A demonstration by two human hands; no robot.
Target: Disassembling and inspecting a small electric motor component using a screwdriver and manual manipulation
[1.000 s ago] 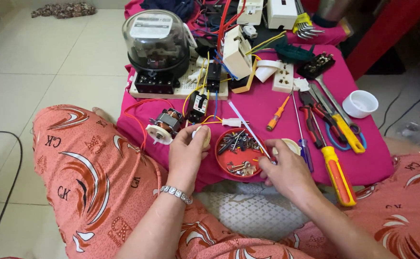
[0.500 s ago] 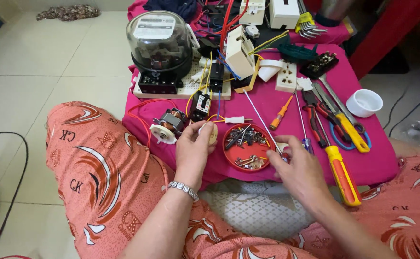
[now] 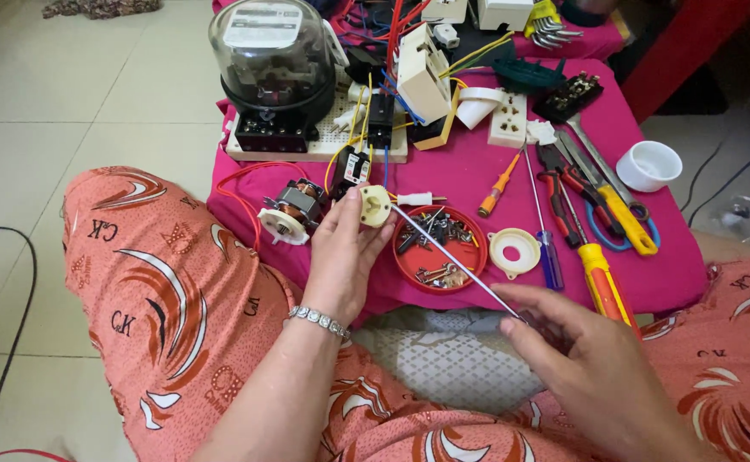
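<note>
We saw the domed electricity meter, the largest thing, standing well beyond the fingers, a pale rectangular label on its clear top. Nearer lay the red round lid of screws, between both hands. Our left hand pinched a small cream round fitting at its fingertips, above the lid's left rim. Our right hand gripped a screwdriver by the handle, hidden in closed fingers; its thin shaft ran slantwise, tip pointing up-left into the fitting. A white ring lay just right of the shaft.
</note>
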